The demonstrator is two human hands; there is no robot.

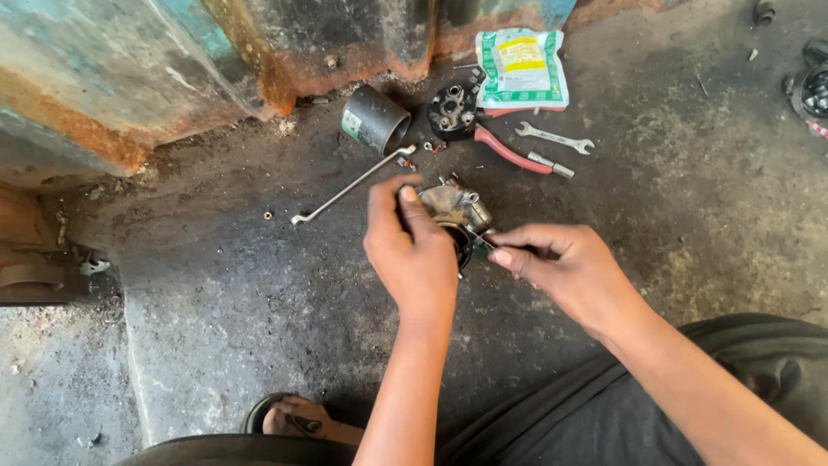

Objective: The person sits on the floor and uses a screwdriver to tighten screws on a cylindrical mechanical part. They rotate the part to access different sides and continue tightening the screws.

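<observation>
Fingers of the left hand (412, 250) clamp the greasy round metal housing (457, 216) above the concrete floor (216, 285); the right hand (561, 263) pinches probably a thin tool at its rim, best kept steady.

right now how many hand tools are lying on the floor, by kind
spanners: 2, a long one and a short one
pliers with red handles: 1
total: 3
</observation>
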